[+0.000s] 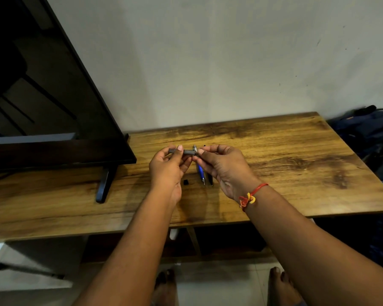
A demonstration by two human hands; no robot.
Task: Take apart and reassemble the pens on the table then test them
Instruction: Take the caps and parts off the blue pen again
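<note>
A dark grey pen (187, 152) is held level above the wooden table (274, 155). My left hand (167, 168) grips its left half between thumb and fingers. My right hand (222, 165) pinches its right end with the fingertips. Below the hands a blue pen (200, 172) lies on the table, pointing toward me, with a black pen (210, 178) beside it on the right, partly hidden by my right hand. A small black piece (186, 182) lies on the table to the left of the blue pen.
A large dark TV screen (42, 96) stands on the left of the table, its foot (104, 184) reaching toward the front edge. A dark blue bag (367, 131) sits beyond the table's right end. A wall rises behind the table.
</note>
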